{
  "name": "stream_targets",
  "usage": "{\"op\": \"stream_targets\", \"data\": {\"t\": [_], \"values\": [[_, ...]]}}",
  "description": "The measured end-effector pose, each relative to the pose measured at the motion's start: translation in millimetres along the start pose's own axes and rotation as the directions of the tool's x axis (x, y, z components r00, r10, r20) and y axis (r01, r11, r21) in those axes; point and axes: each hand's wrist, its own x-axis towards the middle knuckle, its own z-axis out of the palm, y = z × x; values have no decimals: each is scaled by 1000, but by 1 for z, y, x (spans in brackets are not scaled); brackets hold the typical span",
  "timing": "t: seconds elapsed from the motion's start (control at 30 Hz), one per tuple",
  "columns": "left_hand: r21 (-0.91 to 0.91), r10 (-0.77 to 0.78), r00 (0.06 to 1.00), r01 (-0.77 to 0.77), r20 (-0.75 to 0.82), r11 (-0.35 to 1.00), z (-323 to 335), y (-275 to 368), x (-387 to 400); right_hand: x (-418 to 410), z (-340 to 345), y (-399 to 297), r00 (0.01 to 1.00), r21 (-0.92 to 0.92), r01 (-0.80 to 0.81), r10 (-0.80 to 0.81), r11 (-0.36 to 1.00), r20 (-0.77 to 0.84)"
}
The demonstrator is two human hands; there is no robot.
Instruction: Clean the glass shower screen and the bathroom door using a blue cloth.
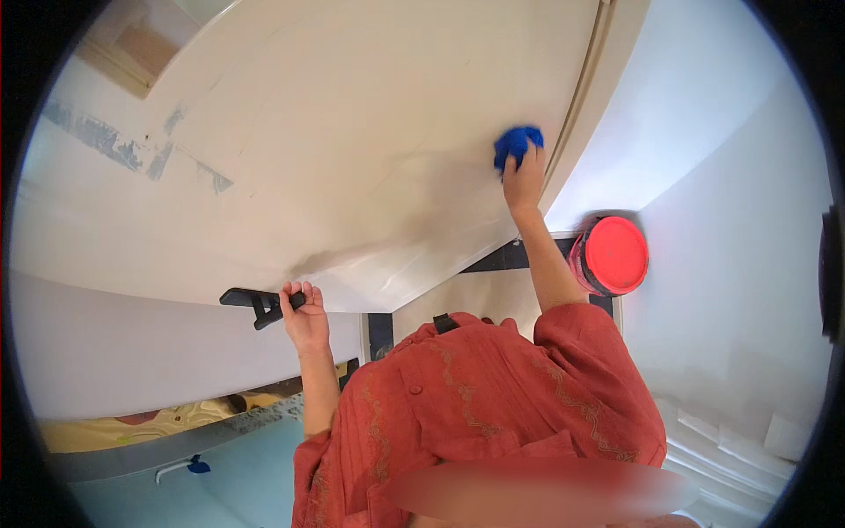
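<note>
A cream door panel (370, 132) rises in front of me, with faint scuffs and grey, patchy marks (119, 142) at its upper left. My right hand (525, 181) presses a bunched blue cloth (518, 145) to the door face, close to the hinge-side edge. The fingers lie spread over the cloth. At the door's other edge, my left hand (307, 317) has its fingers curled around the lever of a black door handle (267, 305). The handle's plate stands just left of that hand.
A red-lidded bucket (614, 256) stands on the floor by the white wall (726, 218), right of my right forearm. Beige flooring (455, 294) with a dark border shows below the door. The door frame (594, 99) runs along the right. At lower left is a pale blue surface (257, 475).
</note>
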Motion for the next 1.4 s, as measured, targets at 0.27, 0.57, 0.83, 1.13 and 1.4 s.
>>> {"op": "stream_targets", "data": {"t": [0.27, 0.57, 0.83, 1.13, 1.4], "values": [[68, 75, 993, -68, -92, 995, 4, -7, 4, 4, -10, 28, 971, 36, -122, 112, 992, 211], [122, 65, 998, -63, -12, 990, 12, -27, 0, 131, -57, -32, 925, -53, 364, -367, 930, -94], [264, -32, 990, 69, -139, 962, 35, -69, -16, 65, -30, 30, 999, 0, 13, -13, 1000, 36], [757, -133, 959, -107, 249, 645, 98, -108, -19, 147, -64, -4, 969, 49, 206, -197, 977, -149], [782, -417, 666, -473, 618, 405, 132, -133, 0, 158, -61, -11, 977, -155, 77, -106, 985, -187]]}}
